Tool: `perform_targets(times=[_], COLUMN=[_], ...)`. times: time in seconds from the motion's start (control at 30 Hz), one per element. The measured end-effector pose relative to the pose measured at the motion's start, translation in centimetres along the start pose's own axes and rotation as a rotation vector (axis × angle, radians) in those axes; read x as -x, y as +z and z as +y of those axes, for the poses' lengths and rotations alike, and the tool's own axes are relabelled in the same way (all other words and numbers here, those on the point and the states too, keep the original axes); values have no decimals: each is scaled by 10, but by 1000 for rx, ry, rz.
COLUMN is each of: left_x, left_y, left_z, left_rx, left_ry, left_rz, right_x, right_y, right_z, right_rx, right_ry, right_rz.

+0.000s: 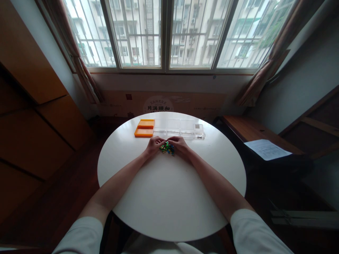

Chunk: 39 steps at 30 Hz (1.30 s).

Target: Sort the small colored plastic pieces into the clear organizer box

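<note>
A small heap of tiny coloured pieces point(167, 148), mostly green with some blue and yellow, lies on the round white table point(169, 197). My left hand point(154, 144) and my right hand point(180, 144) rest on either side of the heap, fingers curled inward and touching it. The fingertips of both hands meet above the pieces. What each hand pinches is too small to make out. Just beyond the hands lies a clear plastic compartment box point(180, 128) with an orange lid or tray point(144, 128) at its left end.
A wooden side bench point(246, 128) at the right carries a sheet of paper point(266, 149). Wooden cabinets point(31, 116) stand at the left. A barred window point(164, 33) and a cardboard panel with printed characters point(159, 104) lie behind the table.
</note>
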State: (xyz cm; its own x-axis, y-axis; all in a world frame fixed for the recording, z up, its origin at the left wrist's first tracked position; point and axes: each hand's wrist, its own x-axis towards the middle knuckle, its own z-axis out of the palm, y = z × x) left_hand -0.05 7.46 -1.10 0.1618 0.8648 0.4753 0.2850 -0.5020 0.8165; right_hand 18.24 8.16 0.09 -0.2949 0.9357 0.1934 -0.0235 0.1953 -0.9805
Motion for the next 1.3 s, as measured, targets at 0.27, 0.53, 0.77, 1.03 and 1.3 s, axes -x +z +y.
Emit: perform_targets(times=[0.27, 0.53, 0.77, 1.03, 1.3], left_x=[0, 1, 1, 1, 2], left_y=[0, 0, -1, -1, -1], left_z=[1, 1, 1, 3, 5], left_rx=[1, -8, -26, -26, 1], left_ry=[9, 13, 22, 10, 2], left_rz=[-22, -44, -41, -24, -21], right_x=[-2, -3, -2, -1, -2], right_y=[0, -1, 0, 0, -1], right_z=[4, 6, 3, 2, 4], right_rx=[26, 39, 46, 27, 43], right_ry=[-6, -4, -10, -17, -18], right_rz=[6, 7, 5, -13, -17])
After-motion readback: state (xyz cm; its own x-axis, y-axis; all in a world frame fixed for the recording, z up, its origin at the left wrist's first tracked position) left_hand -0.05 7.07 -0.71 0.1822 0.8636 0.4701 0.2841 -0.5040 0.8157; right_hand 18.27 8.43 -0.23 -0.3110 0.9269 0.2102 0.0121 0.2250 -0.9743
